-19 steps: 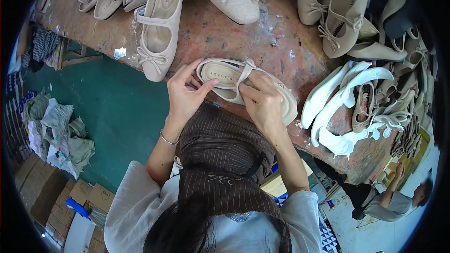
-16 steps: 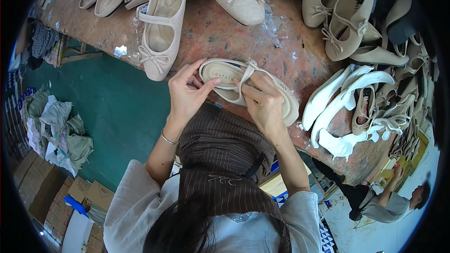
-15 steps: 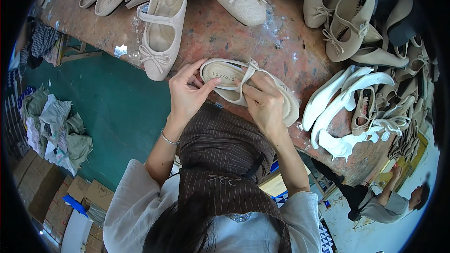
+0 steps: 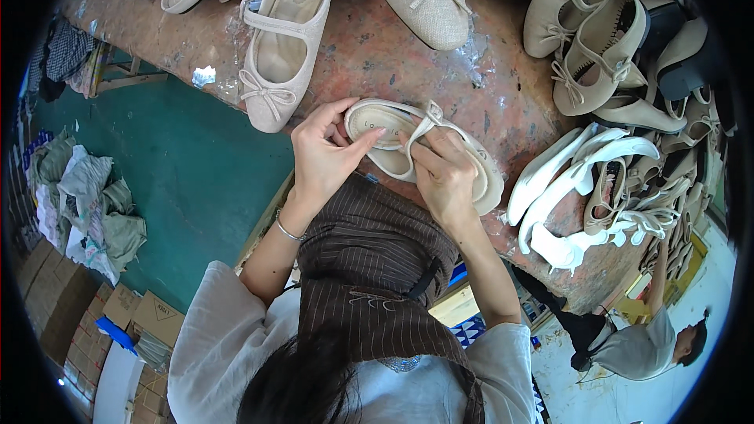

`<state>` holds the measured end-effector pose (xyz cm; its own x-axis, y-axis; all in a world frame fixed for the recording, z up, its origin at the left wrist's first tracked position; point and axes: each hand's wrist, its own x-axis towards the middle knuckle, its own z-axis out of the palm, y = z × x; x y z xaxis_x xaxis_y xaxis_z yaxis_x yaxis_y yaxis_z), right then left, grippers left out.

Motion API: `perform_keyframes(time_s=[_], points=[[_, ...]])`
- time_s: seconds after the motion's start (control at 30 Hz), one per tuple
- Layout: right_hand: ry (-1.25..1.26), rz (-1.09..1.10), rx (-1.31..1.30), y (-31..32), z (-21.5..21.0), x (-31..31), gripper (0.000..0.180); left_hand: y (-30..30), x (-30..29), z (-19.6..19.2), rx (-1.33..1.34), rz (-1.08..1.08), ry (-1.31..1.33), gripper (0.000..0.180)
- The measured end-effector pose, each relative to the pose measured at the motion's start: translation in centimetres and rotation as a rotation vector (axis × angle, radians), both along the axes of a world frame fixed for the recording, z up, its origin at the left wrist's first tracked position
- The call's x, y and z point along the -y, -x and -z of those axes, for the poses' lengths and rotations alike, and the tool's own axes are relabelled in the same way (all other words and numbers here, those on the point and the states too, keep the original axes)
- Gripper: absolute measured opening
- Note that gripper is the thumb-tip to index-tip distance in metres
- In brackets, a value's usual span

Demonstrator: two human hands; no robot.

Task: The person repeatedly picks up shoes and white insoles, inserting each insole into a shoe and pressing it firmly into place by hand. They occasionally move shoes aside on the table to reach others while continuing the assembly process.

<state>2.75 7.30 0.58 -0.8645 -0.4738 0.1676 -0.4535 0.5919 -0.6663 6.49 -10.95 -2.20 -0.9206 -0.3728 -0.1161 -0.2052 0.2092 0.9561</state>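
Note:
A cream strapped shoe [image 4: 380,119] lies tilted near the table's front edge, its heel toward the left and its toe toward the right. My left hand [image 4: 322,153] is closed round the heel end, with the thumb on the insole and the other fingers along the rim. At the strap and front opening, my right hand [image 4: 445,177] grips the shoe. Some of its fingertips are hidden inside the opening. The buckle [image 4: 433,112] sits on the strap's far side. Beyond my left hand stands a beige bow-fronted shoe [image 4: 271,110], apart from my fingers.
Another bow-fronted shoe [image 4: 430,12] stands at the back. Heeled shoes [image 4: 601,63] pile up at the right, behind white curved shoe-shaped pieces [image 4: 550,177]. The worktable [image 4: 353,47] is stained. A cloth heap [image 4: 90,204] lies on the green floor; a co-worker [image 4: 640,345] is at lower right.
Both hands keep nearly the same hold on the shoe. The view has shifted slightly, so the table items appear a little further right. The co-worker's arm is raised higher.

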Motion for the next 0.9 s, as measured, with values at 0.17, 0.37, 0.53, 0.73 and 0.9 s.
perform_keyframes(time_s=[0.17, 0.37, 0.53, 0.73, 0.9], points=[[-0.193, -0.115, -0.062, -0.3, 0.7, -0.6, 0.032, 0.6, -0.2, -0.2, 0.131, -0.027, -0.024, 0.031], [-0.203, -0.47, 0.063, 1.9, -0.4, -0.4, 0.059, 1.0, 0.1, 0.3, 0.16, -0.073, -0.078, 0.012], [-0.405, -0.503, 0.231, 1.6, -1.4, 0.6, 0.065, 1.4, 0.3, 0.7, 0.071, -0.043, 0.052, 0.004], [-0.466, -0.093, -0.115, -2.2, -1.7, -1.2, 0.037, 2.1, 0.6, 0.1, 0.133, 0.002, 0.039, 0.005], [-0.406, -0.057, -0.093, -1.5, -1.7, -2.6, 0.029, 1.1, 0.6, -0.2, 0.111, 0.1, 0.126, 0.007]])
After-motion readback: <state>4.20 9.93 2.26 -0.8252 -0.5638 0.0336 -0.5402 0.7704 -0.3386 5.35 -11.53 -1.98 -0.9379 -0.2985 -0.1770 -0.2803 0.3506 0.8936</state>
